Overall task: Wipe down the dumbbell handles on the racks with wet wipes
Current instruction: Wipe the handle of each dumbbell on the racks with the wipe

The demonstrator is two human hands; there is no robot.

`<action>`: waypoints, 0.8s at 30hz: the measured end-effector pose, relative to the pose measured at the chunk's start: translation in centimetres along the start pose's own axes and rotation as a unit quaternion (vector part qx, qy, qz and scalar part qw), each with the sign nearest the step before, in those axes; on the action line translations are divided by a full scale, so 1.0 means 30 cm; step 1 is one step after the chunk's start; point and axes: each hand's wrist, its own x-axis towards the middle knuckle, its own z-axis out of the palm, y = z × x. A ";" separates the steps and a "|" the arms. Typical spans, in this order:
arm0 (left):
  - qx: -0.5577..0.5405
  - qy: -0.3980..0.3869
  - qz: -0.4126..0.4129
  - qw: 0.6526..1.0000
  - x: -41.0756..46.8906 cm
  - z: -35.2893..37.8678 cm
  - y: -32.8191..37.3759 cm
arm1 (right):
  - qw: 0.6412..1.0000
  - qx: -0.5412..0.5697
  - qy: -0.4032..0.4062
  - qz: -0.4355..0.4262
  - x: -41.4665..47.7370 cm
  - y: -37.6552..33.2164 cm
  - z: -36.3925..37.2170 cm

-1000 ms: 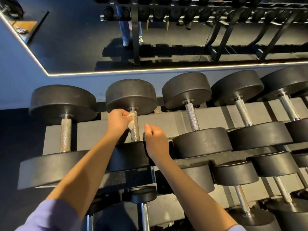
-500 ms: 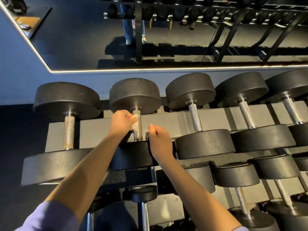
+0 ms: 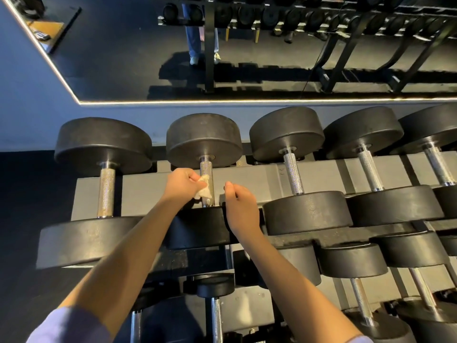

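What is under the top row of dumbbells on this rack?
A lower row of smaller dumbbells, chrome handles showing, on the same grey rack. The left forearm and right forearm cover part of that row. Anything lower is out of frame.

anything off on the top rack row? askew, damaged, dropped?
Nothing askew or dropped on the rack. Left hand holds the wipe against the second handle. One oddity: the leftmost handle looks duller and browner than those further right, maybe tarnish or lighting.
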 end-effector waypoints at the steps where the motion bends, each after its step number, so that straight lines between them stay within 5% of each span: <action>1: -0.013 0.015 0.007 1.000 0.005 -0.001 0.006 | 1.000 -0.001 0.000 0.000 0.001 -0.002 0.000; 8: -0.036 0.055 0.031 0.997 0.009 0.010 0.029 | 0.997 -0.077 -0.006 -0.026 0.009 -0.002 0.004; 16: 0.056 -0.092 0.011 0.994 -0.029 -0.025 -0.011 | 0.999 -0.019 -0.023 0.013 -0.001 -0.013 0.006; 24: -0.098 0.013 0.102 0.990 -0.122 -0.015 0.002 | 0.991 0.015 -0.133 -0.004 0.069 -0.069 -0.010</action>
